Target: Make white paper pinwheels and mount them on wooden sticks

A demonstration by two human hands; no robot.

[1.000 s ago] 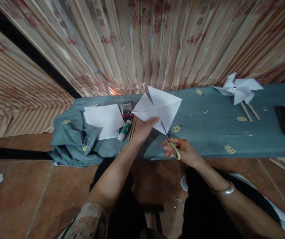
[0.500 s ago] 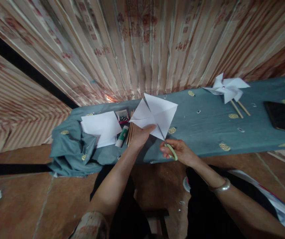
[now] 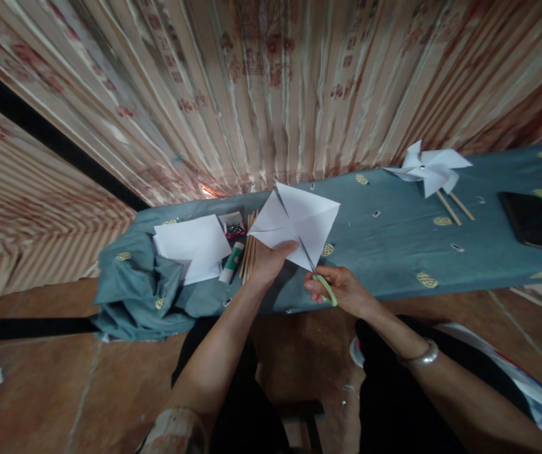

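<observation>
A square sheet of white paper (image 3: 315, 217), creased and slit inward from its corners, is held up over the table's front half. My left hand (image 3: 271, 257) pinches its lower left part, thumb on top. My right hand (image 3: 339, 288) grips scissors (image 3: 325, 287) with light green handles. Their blades lie at the paper's lower corner and point toward its middle. Just left of the paper are several thin wooden sticks (image 3: 250, 252), partly hidden by my left hand. A green and white glue stick (image 3: 233, 261) rests beside them.
A stack of white paper (image 3: 195, 243) and a small box of pins (image 3: 233, 227) are at the left on the blue-green cloth (image 3: 375, 252). White paper pinwheels (image 3: 429, 167) on sticks and a black phone (image 3: 533, 221) lie at the right. A patterned curtain (image 3: 271, 94) hangs behind.
The paper sits very slightly lower in view. Both hands keep nearly the same place and hold, and the scissor blades stay at the lower corner.
</observation>
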